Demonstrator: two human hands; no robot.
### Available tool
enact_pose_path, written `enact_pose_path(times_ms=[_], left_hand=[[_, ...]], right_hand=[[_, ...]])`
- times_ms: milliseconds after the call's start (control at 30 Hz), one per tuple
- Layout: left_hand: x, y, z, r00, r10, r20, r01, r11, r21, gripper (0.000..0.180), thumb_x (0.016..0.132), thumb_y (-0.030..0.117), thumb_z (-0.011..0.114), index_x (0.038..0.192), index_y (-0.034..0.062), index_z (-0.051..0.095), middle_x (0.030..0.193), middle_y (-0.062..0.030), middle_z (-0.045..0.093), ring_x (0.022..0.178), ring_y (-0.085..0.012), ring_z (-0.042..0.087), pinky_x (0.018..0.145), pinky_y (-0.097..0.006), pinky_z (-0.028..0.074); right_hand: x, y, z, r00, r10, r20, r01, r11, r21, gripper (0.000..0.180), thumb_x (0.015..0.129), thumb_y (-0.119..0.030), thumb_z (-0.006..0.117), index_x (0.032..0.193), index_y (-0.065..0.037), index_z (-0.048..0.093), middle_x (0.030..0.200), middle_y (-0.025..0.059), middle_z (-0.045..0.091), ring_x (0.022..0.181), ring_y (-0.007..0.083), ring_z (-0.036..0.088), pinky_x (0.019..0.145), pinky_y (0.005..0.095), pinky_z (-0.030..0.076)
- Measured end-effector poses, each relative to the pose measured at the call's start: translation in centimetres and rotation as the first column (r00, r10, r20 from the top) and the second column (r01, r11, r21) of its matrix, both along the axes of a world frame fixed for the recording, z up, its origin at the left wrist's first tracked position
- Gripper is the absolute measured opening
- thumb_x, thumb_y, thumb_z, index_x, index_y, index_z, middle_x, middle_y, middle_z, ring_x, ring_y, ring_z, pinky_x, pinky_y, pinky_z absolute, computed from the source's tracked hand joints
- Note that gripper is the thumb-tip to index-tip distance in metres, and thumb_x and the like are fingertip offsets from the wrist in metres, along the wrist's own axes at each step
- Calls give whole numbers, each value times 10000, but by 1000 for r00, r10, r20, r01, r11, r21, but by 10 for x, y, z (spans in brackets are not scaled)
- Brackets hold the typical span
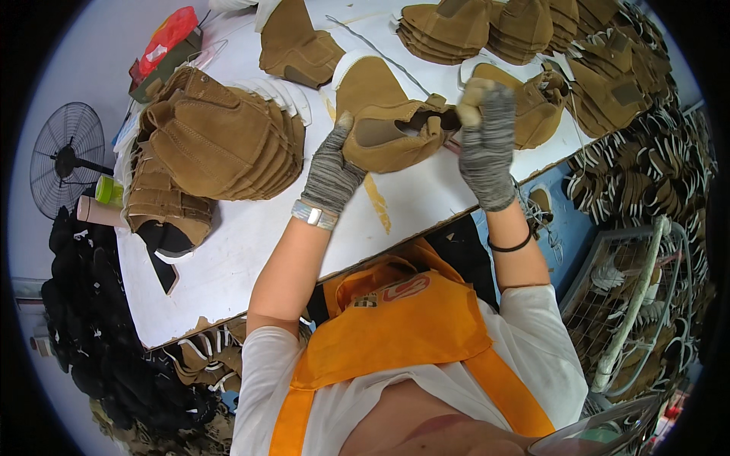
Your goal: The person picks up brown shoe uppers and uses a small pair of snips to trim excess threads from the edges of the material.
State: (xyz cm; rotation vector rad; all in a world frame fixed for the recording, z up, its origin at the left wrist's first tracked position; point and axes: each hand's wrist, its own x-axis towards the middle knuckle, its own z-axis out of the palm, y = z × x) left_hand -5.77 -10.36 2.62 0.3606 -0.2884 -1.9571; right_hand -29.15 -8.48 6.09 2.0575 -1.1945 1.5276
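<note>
We hold boot upper point(388, 125) on table point(251, 243); stacked uppers point(217, 140) at nine o'clock, further stacks point(525, 30) at one, fan point(65, 156) beyond table at nine.

Bare white table point(251, 251) lies open between the hands and the near edge — room to pass there. To the left a tall stack of tan uppers point(220, 140) blocks the way; more stacks point(525, 26) crowd the far edge and the right side. A single boot point(296, 45) stands beyond, with narrow gaps beside it.
</note>
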Motion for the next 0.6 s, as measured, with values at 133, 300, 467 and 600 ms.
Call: enact_pose_path(times_ms=[133,300,467,600], left_hand=[[3,1,-1,999,26,22,-27,999,37,448,979,213,561,1353,3,431,1296,-168,548,1186,-278,558,1032,-413,486],[1,3,1,912,235,336,-213,972,-102,484,959,219,598,1360,0,439,1313,-153,538,1205,-255,536,1029,-384,465],[-6,20,26,406,765,499,-322,631,-705,535,928,246,650,1360,-1,455,1326,-131,505,1202,-196,505,987,-336,454],[1,35,46,500,638,586,187,581,-792,316,930,181,628,1212,39,609,1165,-83,608,1087,-196,572,949,-333,468]], right_hand=[[0,8,16,936,22,352,-47,997,65,201,957,-132,580,1136,-48,614,1060,111,609,994,221,585,904,346,470],[14,12,17,780,157,606,-493,751,439,206,930,-186,641,1057,-26,655,992,98,640,931,189,604,843,315,491],[29,16,26,819,286,498,-515,748,418,205,923,-201,651,975,-4,669,916,90,643,865,195,605,803,315,491],[38,8,15,766,253,592,-580,668,465,227,934,-227,633,967,-3,652,890,105,634,807,193,602,748,312,499]])
